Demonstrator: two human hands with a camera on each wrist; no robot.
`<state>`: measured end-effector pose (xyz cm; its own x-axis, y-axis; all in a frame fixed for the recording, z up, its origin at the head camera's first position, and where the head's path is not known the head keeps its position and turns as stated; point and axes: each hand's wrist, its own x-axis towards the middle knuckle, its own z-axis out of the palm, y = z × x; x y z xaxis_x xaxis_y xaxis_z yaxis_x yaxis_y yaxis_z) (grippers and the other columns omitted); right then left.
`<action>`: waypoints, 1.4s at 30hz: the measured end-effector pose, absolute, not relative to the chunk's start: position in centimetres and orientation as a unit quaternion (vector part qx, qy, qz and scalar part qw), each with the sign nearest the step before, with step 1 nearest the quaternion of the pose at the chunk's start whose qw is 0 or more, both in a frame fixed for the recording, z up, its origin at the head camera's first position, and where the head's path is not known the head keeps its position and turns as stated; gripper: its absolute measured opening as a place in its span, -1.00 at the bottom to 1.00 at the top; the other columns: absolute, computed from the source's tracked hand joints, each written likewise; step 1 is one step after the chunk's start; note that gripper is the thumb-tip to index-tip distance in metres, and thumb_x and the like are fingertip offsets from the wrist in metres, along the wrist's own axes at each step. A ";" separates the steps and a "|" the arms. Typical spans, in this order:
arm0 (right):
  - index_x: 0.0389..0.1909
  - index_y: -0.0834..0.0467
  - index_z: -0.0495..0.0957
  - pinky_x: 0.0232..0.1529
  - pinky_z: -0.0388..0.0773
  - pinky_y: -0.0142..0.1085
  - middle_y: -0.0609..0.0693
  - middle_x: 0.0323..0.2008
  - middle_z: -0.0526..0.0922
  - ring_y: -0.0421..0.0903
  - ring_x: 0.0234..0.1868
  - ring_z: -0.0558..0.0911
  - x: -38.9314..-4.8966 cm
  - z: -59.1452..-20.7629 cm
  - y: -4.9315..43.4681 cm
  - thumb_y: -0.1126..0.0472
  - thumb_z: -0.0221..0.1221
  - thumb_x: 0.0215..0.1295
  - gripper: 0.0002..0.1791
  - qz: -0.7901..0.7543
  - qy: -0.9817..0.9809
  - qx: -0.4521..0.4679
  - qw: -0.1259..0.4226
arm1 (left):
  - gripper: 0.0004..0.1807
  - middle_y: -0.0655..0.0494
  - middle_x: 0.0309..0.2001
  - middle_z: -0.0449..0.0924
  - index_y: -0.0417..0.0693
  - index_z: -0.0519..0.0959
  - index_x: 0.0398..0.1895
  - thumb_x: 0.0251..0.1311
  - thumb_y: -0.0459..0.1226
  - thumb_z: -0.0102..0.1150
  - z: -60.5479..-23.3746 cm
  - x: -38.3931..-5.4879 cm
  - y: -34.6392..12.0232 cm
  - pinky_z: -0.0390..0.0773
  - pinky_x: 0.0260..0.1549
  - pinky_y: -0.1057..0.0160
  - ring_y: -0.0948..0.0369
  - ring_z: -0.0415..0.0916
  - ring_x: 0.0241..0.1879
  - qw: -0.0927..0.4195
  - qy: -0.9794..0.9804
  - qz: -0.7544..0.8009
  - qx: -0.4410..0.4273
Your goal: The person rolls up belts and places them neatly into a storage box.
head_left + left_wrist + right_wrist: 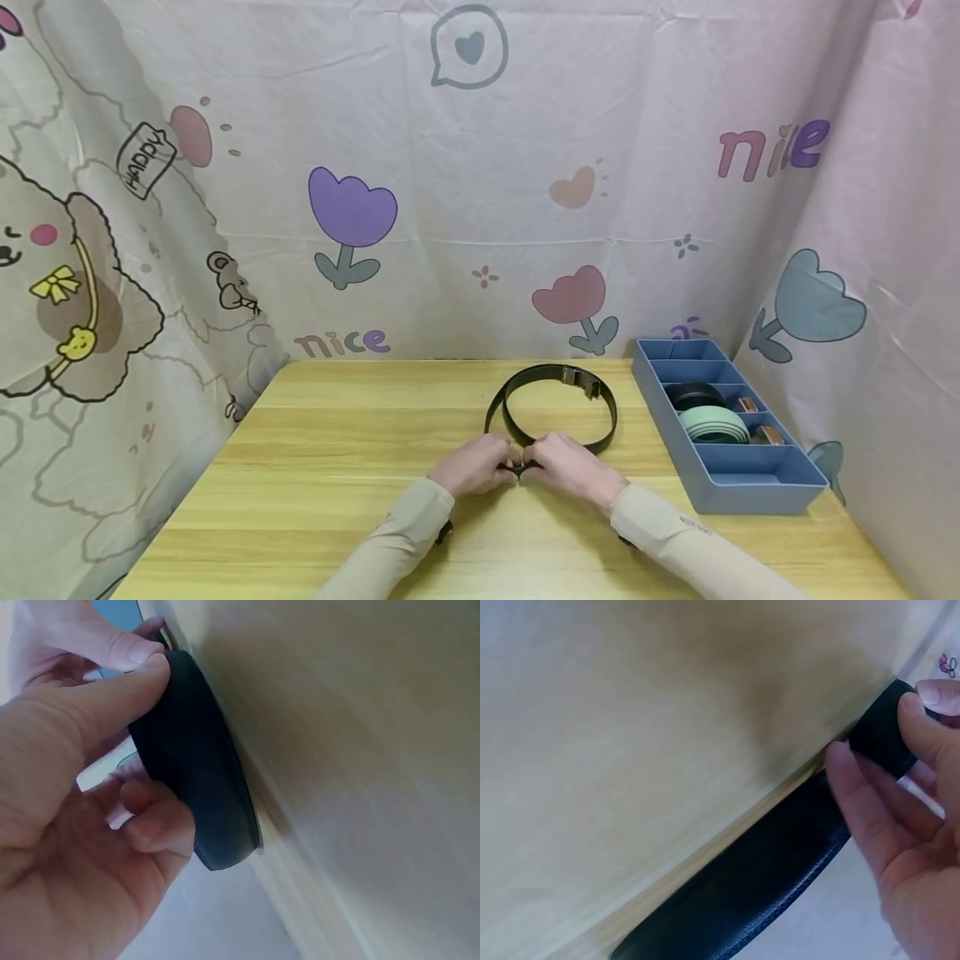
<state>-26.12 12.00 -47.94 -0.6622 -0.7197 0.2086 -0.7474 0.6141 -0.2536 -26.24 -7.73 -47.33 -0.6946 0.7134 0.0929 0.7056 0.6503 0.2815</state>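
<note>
A black leather belt [601,445] stands on its edge on the wooden table, curved into a large loop. Its metal buckle [581,381] is on the far side of the loop. At the near side, my left hand [472,464] pinches the strap between thumb and fingers, and my right hand [567,468] pinches it just beside. The two hands almost meet. In the left wrist view the strap [196,765] bends away below my thumb. The right wrist view shows another length of strap [742,881] running past my fingers along the tabletop.
A blue divided box [761,498] stands at the table's right side. It holds a black coil [693,396], a mint-green coiled belt [714,423] and small brownish pieces. A printed curtain [465,167] hangs behind the table [315,467] and at both sides.
</note>
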 end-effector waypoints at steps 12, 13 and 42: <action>-0.28 0.05 0.45 -0.50 0.42 -0.57 -0.14 -0.47 0.63 -0.42 -0.53 0.43 -26.5 -48.4 12.2 0.19 0.31 0.24 -0.81 0.189 -0.875 0.445 0.021 | -0.82 0.36 -0.49 0.48 0.14 0.59 -0.49 0.03 -0.11 0.44 -47.5 -26.2 -7.3 0.38 -0.42 0.39 0.39 0.36 -0.47 0.021 0.931 0.132 0.340; -0.25 0.06 0.43 -0.49 0.43 -0.56 -0.12 -0.45 0.64 -0.40 -0.53 0.46 -26.5 -48.4 12.2 0.19 0.30 0.24 -0.78 0.198 -0.875 0.441 0.019 | -0.82 0.36 -0.50 0.48 0.13 0.59 -0.50 0.03 -0.10 0.44 -47.6 -26.2 -7.2 0.37 -0.44 0.39 0.38 0.35 -0.48 0.019 0.931 0.132 0.338; -0.39 0.06 0.63 -0.51 0.42 -0.54 -0.14 -0.51 0.64 -0.42 -0.55 0.42 -26.6 -47.6 12.6 0.32 0.27 0.23 -0.91 0.190 -0.888 0.419 -0.005 | -0.63 0.33 -0.67 0.30 0.10 0.42 -0.77 0.10 -0.21 0.37 -47.1 -26.0 -6.2 0.21 -0.60 0.42 0.37 0.20 -0.62 -0.036 0.926 0.063 0.370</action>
